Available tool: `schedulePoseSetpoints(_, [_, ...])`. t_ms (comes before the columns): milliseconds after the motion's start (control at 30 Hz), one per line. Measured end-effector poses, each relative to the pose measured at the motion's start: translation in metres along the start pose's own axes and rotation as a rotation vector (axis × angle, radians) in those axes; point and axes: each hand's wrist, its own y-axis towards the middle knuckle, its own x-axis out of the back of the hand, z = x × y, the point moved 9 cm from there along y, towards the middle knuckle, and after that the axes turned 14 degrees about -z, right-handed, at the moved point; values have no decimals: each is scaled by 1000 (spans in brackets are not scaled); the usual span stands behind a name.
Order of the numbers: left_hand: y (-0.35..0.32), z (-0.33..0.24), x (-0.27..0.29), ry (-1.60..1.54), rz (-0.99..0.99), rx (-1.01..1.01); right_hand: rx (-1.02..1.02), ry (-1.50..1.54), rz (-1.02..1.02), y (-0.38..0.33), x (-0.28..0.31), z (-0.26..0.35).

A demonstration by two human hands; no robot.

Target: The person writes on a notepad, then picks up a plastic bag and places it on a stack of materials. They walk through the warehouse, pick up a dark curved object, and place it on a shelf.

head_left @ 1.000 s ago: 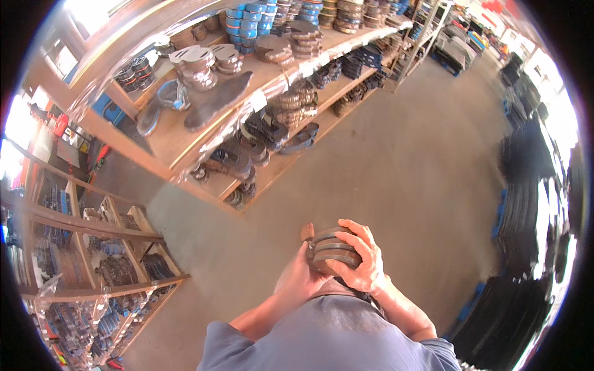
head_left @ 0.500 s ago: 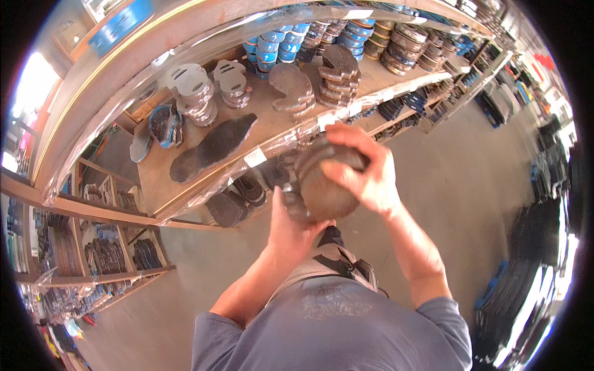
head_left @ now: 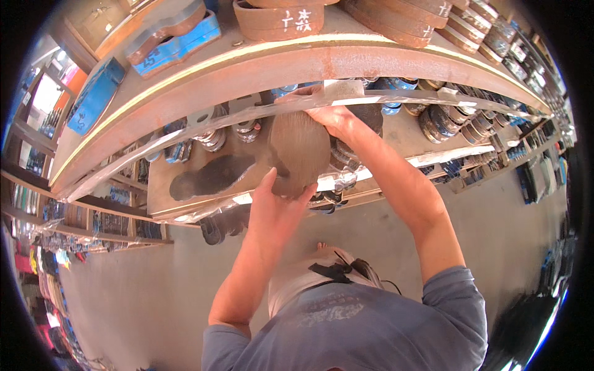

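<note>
Both hands hold a brown, rounded piece (head_left: 301, 147) with a flat, worn-looking face, upright at the front of the shelf. Whether it is one thick piece or a stack I cannot tell. My left hand (head_left: 272, 207) cups its lower end, thumb on the left side and fingers below. At the top, my right hand (head_left: 325, 113) grips the far end, its fingers partly hidden by the strip along the upper shelf edge. A dark sole-shaped plate (head_left: 213, 177) lies flat on the shelf to the left. Stacked brown pieces (head_left: 346, 154) stand just right, partly behind my right forearm.
Overhead, an upper shelf edge (head_left: 247, 77) curves across close above my right hand. It bears rusty metal forms (head_left: 278, 21) and a blue block (head_left: 96, 96). Grey plate stacks (head_left: 210, 133) stand behind the sole-shaped plate. Dark pieces (head_left: 223, 226) fill a lower shelf.
Both hands have carried the brown piece forward and up, from in front of the shelf to over its front part. My view has shifted, showing more of the upper shelf.
</note>
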Motion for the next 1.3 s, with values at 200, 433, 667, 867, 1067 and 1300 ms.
schedulePoseSetpoints(200, [12,-1,-15,-83,-78,-15,24,-29,5,30,18,-19])
schedulePoseSetpoints(433, [24,-8,-23,-28,54,-65,0,47,-93,51,35,-48])
schedulePoseSetpoints(667, [29,-7,-14,-187,-11,80,-4,66,-153,58,34,-60])
schedulePoseSetpoints(867, [25,-12,-17,-67,-4,64,-5,71,-200,67,33,-72])
schedulePoseSetpoints(1067, [24,-13,-17,-38,-1,89,-11,87,-233,74,29,-84])
schedulePoseSetpoints(1300, [21,-15,-7,112,-19,-13,-40,121,-247,73,40,-105])
